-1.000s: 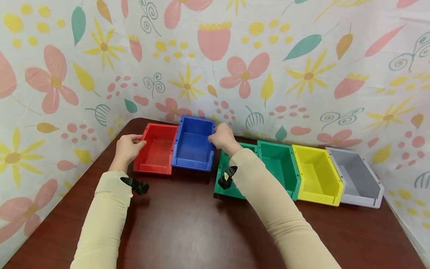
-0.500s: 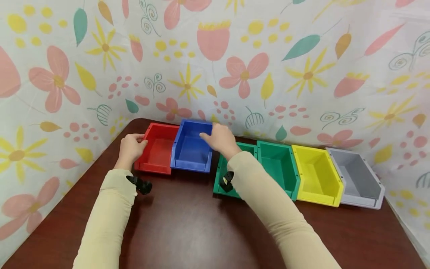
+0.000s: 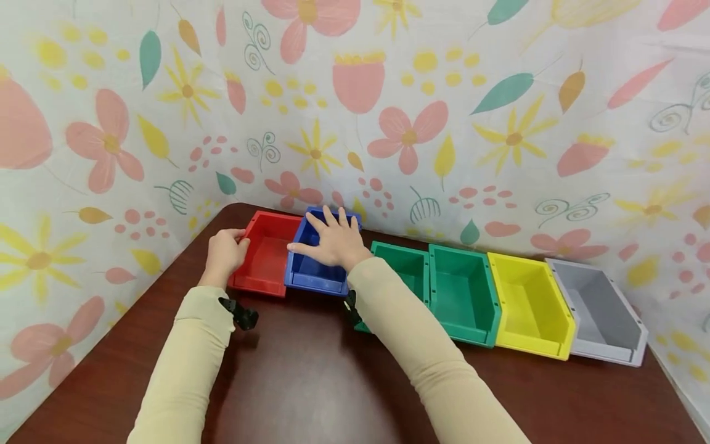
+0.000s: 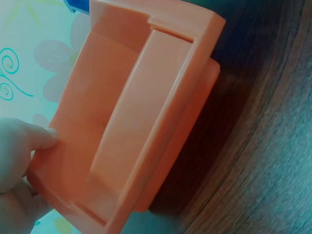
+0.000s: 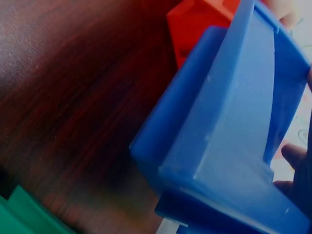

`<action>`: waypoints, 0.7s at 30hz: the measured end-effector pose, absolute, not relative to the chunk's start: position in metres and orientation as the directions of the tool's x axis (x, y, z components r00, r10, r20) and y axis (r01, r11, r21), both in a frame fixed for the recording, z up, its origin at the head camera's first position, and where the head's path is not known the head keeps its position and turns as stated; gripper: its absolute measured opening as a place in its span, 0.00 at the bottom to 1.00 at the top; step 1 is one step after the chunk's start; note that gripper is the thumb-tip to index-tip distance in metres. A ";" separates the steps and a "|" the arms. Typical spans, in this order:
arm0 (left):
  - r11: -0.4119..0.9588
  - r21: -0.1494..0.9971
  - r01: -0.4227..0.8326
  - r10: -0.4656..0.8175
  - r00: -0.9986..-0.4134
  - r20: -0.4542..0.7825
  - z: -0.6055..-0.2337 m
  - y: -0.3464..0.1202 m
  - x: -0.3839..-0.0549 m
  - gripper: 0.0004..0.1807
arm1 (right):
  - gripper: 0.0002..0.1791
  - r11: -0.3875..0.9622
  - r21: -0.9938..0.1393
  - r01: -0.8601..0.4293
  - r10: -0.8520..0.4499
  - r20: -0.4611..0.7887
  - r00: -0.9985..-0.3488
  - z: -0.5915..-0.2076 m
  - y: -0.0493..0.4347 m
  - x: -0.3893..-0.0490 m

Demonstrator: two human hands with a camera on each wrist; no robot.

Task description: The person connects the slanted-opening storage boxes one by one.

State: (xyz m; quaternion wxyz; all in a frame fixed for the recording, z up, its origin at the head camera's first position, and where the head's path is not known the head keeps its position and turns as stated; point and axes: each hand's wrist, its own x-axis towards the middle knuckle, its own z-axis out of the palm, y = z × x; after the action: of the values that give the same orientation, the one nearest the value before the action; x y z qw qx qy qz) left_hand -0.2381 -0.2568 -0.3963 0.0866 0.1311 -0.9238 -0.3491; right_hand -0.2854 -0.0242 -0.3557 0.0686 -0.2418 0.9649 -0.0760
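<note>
Right hand (image 3: 333, 242): I see it has moved from beside the blue bin (image 3: 316, 283) to over it, fingers (image 3: 330, 216) spread, released.
Left hand (image 3: 224, 254): fingers pinching the red bin (image 3: 266, 262) by its left rim.
Blue bin: beside red on the counter (image 3: 305, 376); nearly aligned, I judge.

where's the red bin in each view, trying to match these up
Head: red bin left of centre, its left wall held by the left hand.
Left wrist: red bin large, left of centre, looking orange.
Right wrist: red bin partly visible, top edge, right of centre.
Shared landmark: blue bin, top left corner in left wrist, large in right wrist.
</note>
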 end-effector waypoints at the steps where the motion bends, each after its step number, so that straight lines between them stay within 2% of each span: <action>1: 0.723 0.666 -0.184 -0.298 -0.953 0.060 -0.397 -0.256 -0.238 0.22 | 0.52 0.875 -0.173 -0.451 -0.472 -0.106 -0.875 -0.358 -0.024 -0.286; 15: 0.746 0.644 -0.171 -0.259 -0.965 0.044 -0.399 -0.256 -0.235 0.22 | 0.53 0.884 -0.149 -0.444 -0.463 -0.142 -0.875 -0.363 -0.023 -0.285; 21: 0.759 0.611 -0.227 -0.289 -0.957 0.002 -0.392 -0.254 -0.238 0.23 | 0.52 0.878 -0.170 -0.447 -0.472 -0.151 -0.869 -0.366 -0.026 -0.289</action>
State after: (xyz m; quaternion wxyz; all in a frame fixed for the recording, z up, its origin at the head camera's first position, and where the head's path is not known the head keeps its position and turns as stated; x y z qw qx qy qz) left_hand -0.2380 -0.2542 -0.3916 0.0482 0.1376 -0.9365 -0.3190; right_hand -0.2886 -0.0264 -0.3661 0.0941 -0.2382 0.9645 -0.0648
